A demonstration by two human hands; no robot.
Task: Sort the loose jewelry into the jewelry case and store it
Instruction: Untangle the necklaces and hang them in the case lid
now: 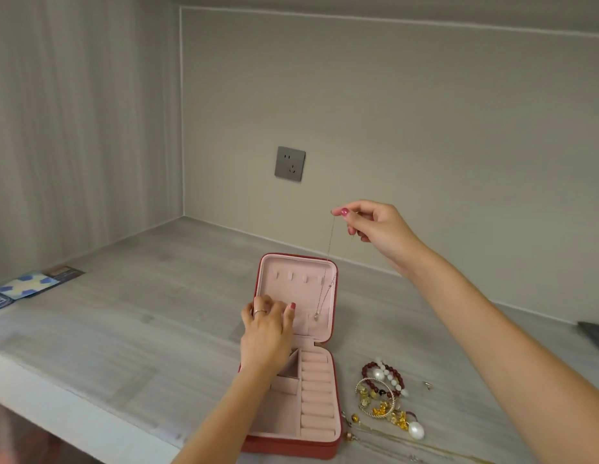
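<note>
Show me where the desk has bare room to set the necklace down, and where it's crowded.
Bare desk runs left of the jewelry case, between it and the papers, and behind the lid to the wall. Right of the case is crowded with the loose jewelry pile. The right hand dangles the necklace; the left hand rests on the lid.

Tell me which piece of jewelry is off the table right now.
The thin chain necklace, pinched by the right hand, dangling before the case lid.

A pale grey wood-grain countertop [130, 316] runs into a corner of plain beige wall panels [425, 122]. A grey square wall socket [289, 163] sits low on the back panel. Blue-and-white printed cards [27, 286] lie at far left.
</note>
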